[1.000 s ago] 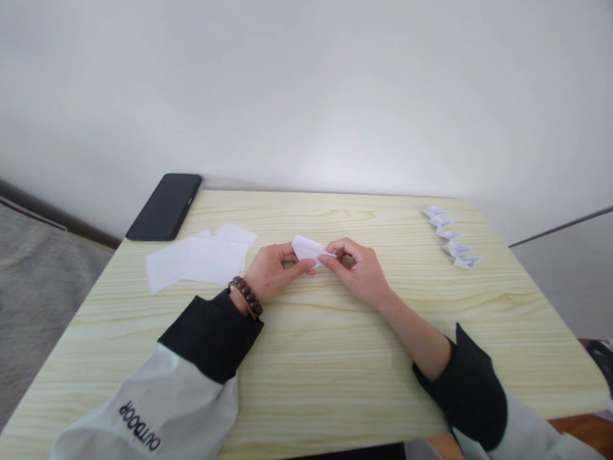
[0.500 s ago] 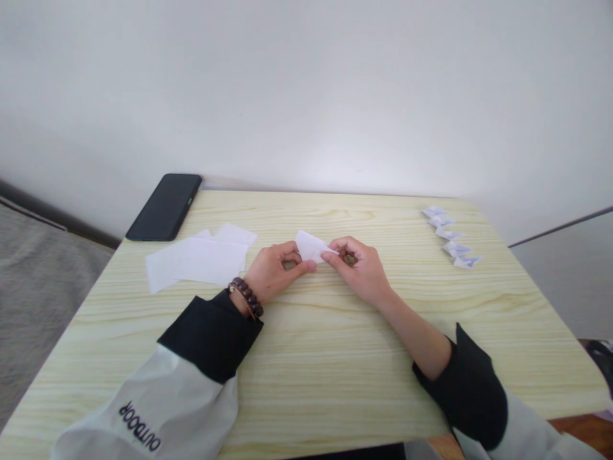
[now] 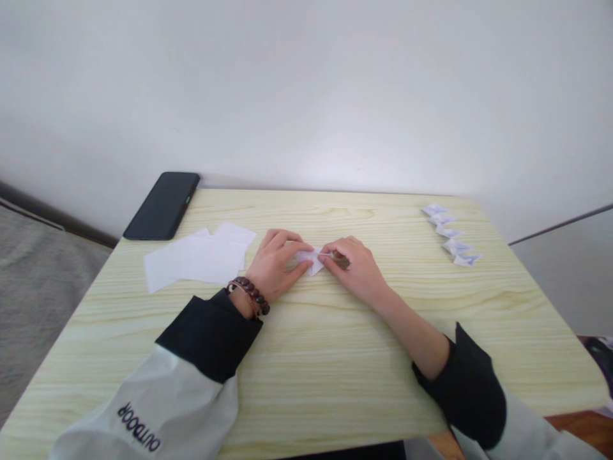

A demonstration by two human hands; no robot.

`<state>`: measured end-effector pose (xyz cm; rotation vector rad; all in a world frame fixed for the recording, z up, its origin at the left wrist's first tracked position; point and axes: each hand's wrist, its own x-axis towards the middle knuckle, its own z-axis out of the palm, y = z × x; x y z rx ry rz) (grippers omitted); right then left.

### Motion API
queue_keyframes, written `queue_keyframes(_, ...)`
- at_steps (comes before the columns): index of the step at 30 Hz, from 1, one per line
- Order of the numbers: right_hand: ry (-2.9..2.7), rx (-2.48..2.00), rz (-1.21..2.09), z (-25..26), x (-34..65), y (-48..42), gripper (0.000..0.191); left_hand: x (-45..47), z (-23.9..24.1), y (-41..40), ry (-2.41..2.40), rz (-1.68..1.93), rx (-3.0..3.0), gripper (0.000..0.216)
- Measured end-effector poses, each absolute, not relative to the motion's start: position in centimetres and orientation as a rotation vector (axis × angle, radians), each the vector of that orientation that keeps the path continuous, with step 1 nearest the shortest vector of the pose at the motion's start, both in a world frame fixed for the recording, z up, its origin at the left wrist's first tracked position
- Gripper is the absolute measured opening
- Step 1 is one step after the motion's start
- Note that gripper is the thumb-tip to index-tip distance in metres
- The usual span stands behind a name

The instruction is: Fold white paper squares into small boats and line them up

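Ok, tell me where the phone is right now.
In the head view the phone lies at the table's far left corner, overhanging its edge, just beyond the loose sheets.

On the wooden table point(image 3: 335, 358), black phone point(image 3: 163, 206) far left, white sheets point(image 3: 196, 260) nearby, folded paper shapes point(image 3: 450, 234) far right.

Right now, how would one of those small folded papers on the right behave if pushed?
Probably light: the folded papers are small, thin, so likely slide on the smooth table. Creases may stiffen them; a pinch could crush.
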<state>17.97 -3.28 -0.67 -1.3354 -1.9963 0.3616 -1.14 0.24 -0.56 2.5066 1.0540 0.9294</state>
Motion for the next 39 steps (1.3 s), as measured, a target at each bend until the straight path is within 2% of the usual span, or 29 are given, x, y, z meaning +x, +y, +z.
queue_keyframes(5,-2.008,-1.318,0.233,-1.2,18.1,-3.1,0.010,-1.2,-0.9,0.4,1.091,0.793,2.571,0.019)
queue_keyframes(14,-2.263,-1.321,0.015,-0.3,18.2,-3.7,0.021,-1.3,-0.8,-0.2,1.068,0.845,2.895,0.017)
queue_keyframes(23,-2.372,-1.436,-0.132,0.6,17.7,-4.3,0.018,-0.8,0.5,-1.1,1.118,0.741,3.052,0.018)
queue_keyframes(28,-2.315,-1.474,-0.102,0.7,18.0,-4.3,0.019,-1.3,-0.1,-0.6,1.198,0.804,2.870,0.017)
queue_keyframes(34,-2.149,-1.490,0.111,0.3,18.3,-3.9,0.020,-1.6,-0.7,0.2,1.208,0.833,2.603,0.015)
queue_keyframes(39,-2.091,-1.455,0.177,-0.2,18.2,-3.7,0.017,-1.5,-0.6,0.2,1.255,0.812,2.566,0.024)
